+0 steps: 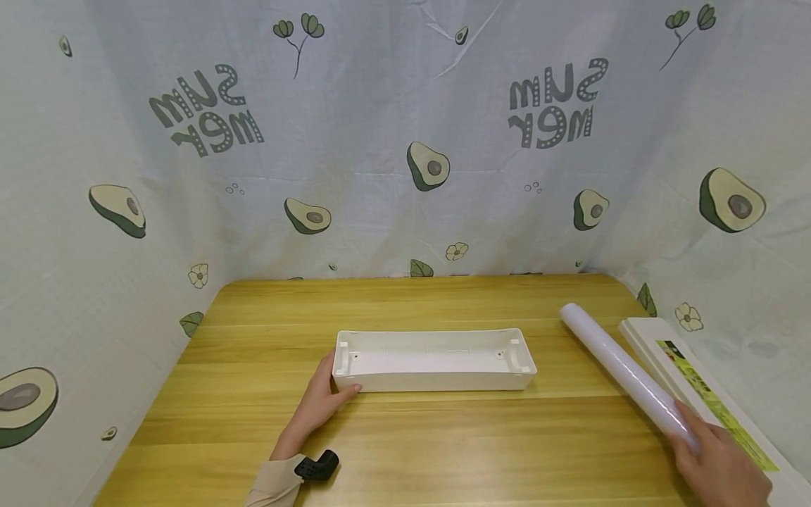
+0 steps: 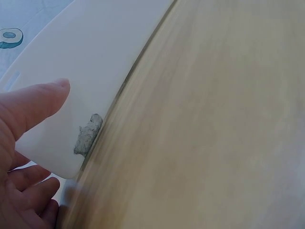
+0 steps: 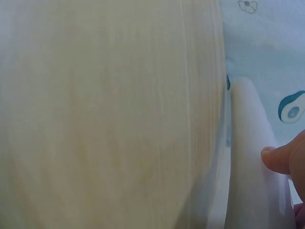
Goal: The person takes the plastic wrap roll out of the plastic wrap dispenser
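Note:
A long white plastic box (image 1: pixel 434 382), its top uncovered, sits on the wooden table. My left hand (image 1: pixel 319 401) holds its left end, with the thumb against the front wall and the fingers around the corner. In the left wrist view, a grey putty-like lump (image 2: pixel 88 136) sticks to the wall low down, beside the thumb. At the right, my right hand (image 1: pixel 722 458) grips the near end of a long, shiny white roll (image 1: pixel 624 366). The right wrist view shows the thumb pressed along the side of the roll (image 3: pixel 250 157).
A long white carton (image 1: pixel 646 329) with a green and yellow label lies along the table's right edge, close beside the roll. Wooden tabletop (image 1: pixel 443 451) stretches in front of the box. A printed avocado curtain (image 1: pixel 367 162) hangs behind and at both sides.

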Demonstrator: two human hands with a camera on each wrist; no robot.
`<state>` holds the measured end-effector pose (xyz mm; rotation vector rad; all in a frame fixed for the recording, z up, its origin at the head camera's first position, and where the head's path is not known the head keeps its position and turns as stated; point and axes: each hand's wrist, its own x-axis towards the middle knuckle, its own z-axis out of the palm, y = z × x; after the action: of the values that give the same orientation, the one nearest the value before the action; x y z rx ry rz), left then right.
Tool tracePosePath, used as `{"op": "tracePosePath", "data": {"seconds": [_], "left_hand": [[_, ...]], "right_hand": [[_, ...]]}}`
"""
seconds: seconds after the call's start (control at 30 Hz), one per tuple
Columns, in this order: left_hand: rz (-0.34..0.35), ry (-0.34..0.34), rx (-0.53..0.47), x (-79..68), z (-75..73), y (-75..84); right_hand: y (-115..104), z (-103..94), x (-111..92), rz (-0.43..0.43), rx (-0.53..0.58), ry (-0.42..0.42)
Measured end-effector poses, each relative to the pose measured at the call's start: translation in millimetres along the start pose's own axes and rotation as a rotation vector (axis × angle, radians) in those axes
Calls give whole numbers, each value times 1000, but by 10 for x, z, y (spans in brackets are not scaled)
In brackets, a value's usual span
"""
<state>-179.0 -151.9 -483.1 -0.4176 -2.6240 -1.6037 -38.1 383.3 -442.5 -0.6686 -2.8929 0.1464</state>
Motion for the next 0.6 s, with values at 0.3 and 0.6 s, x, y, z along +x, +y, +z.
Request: {"op": "tracePosePath", "data": {"seconds": [0.3, 0.6], "left_hand": [[-1, -4, -9, 15, 3, 8], [2, -2, -12, -4, -7, 9]], "right_hand": [[77, 14, 36, -1, -18, -34], [86, -15, 55, 54, -24, -142]]}}
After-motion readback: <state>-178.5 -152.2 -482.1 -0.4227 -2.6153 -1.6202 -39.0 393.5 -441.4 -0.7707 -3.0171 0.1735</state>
